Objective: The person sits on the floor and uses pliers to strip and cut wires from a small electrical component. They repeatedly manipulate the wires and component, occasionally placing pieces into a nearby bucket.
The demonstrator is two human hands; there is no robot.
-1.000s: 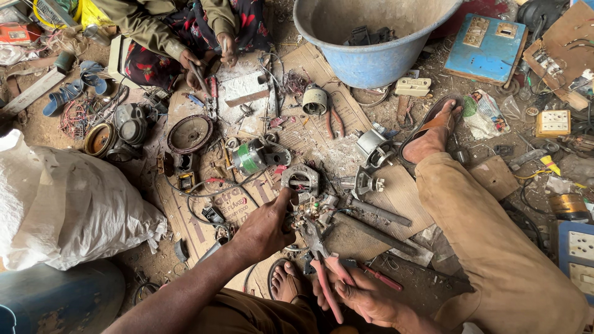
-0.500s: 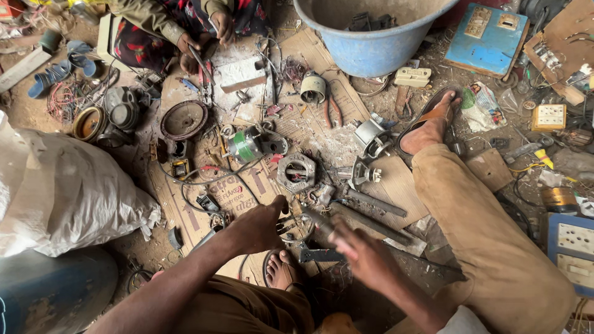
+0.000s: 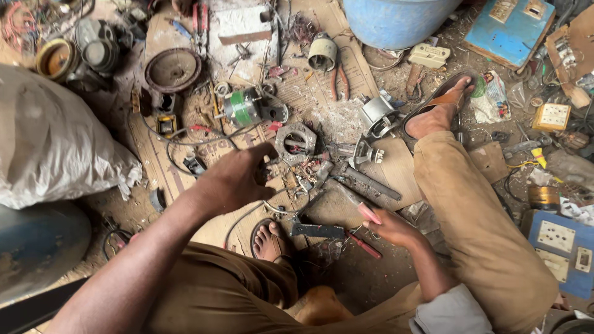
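- My left hand [image 3: 232, 179] is curled, fingers bent down over small metal parts on the cardboard sheet [image 3: 322, 93]; I cannot tell whether it actually grips anything, since the hand covers what lies under it
- My right hand [image 3: 390, 227] is closed round the pink handle of a screwdriver [image 3: 369, 213], whose shaft runs away from me up toward my left fingertips
- The two hands are apart, with a flat dark metal bar [image 3: 317, 231] between them
- One square motor end plate [image 3: 296, 142] with a round hole sits just beyond my left fingertips
- One green-banded motor [image 3: 242, 106] lies farther out past my left hand
- One pair of red-handled pliers [image 3: 337, 80] lies far beyond both hands, below the one blue tub [image 3: 396, 21], which the top edge cuts off
- One red-handled tool [image 3: 364, 245] lies just beside my right hand
- One white sack [image 3: 55, 142] bulks well outside my left arm
- Loose wires and scraps between the hands are too tangled to count
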